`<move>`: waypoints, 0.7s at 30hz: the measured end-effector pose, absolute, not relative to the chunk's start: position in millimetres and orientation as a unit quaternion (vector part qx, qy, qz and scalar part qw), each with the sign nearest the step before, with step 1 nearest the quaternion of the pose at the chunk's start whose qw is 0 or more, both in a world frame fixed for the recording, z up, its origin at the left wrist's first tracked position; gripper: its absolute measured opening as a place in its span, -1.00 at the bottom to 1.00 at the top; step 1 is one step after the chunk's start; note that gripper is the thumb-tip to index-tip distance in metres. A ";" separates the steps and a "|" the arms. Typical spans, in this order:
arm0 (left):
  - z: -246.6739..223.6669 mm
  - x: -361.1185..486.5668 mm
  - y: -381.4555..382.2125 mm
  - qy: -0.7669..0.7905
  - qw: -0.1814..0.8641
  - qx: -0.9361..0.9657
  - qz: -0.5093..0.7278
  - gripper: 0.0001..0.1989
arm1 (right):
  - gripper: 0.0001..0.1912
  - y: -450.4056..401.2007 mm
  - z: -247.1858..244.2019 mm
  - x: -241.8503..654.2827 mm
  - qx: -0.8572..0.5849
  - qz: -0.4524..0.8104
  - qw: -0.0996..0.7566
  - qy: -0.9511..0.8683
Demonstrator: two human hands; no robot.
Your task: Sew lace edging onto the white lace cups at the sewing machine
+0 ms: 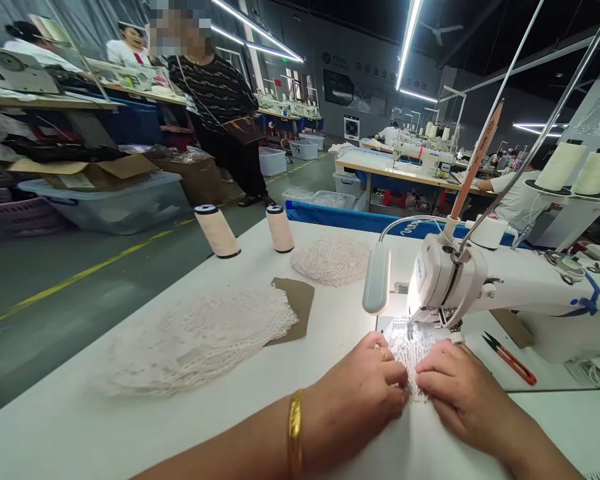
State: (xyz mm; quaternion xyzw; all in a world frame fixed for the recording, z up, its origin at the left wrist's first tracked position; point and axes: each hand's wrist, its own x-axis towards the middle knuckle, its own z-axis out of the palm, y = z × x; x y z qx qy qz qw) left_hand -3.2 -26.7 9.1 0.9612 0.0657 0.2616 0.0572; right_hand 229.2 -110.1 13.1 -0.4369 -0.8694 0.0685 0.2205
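Observation:
A small piece of white lace lies under the needle of the white sewing machine, lit brightly by its lamp. My left hand, a gold bangle on its wrist, has curled fingers closed on the lace's left edge. On the other side my right hand presses its bunched fingers onto the lace; what lies beneath the fingertips is hidden. Red-handled thread snips rest on the table to the right of my right hand. To the left is a large stack of white lace pieces, partly over a brown card.
A smaller lace pile and two pale thread cones, a left one and a right one, stand at the table's far side. A lamp arm hangs left of the machine head. One person stands beyond the table; others sit at machines.

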 end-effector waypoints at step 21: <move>4.3 6.8 -3.6 0.141 0.053 0.958 0.246 -0.76 | -0.62 -92.8 -6.8 230.7 -0.512 -0.029 0.213 -0.832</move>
